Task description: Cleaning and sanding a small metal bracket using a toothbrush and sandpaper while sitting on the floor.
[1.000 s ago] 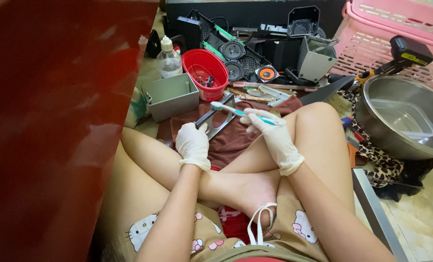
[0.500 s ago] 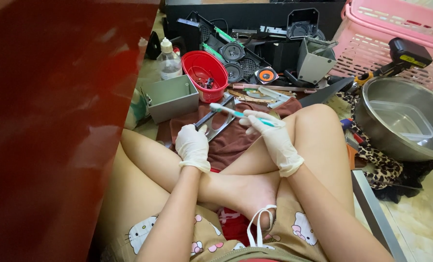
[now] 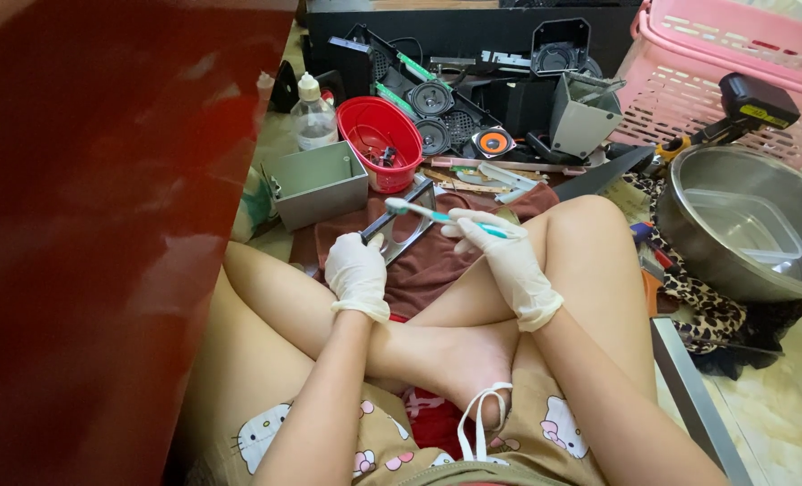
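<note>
On the maroon cloth (image 3: pixel 437 261), left hand (image 3: pixel 358 273) grips a half-hidden metal frame (image 3: pixel 407 220); right hand (image 3: pixel 501 256) holds a toothbrush (image 3: pixel 432 213).

Seated cross-legged, both arms reach forward over the shins. The white-gloved left hand (image 3: pixel 358 270) curls its fingers closed in a grip; the gloved right hand (image 3: pixel 500 256) pinches shut, wrist bent slightly.

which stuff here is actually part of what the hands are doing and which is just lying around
In use:
- left hand, gloved, holding the grey metal frame piece
- right hand, gloved, holding the toothbrush over it
- maroon cloth underneath

Lying about:
- red bowl
- grey metal box
- clear bottle
- loose speakers
- steel basin
- pink basket
</note>
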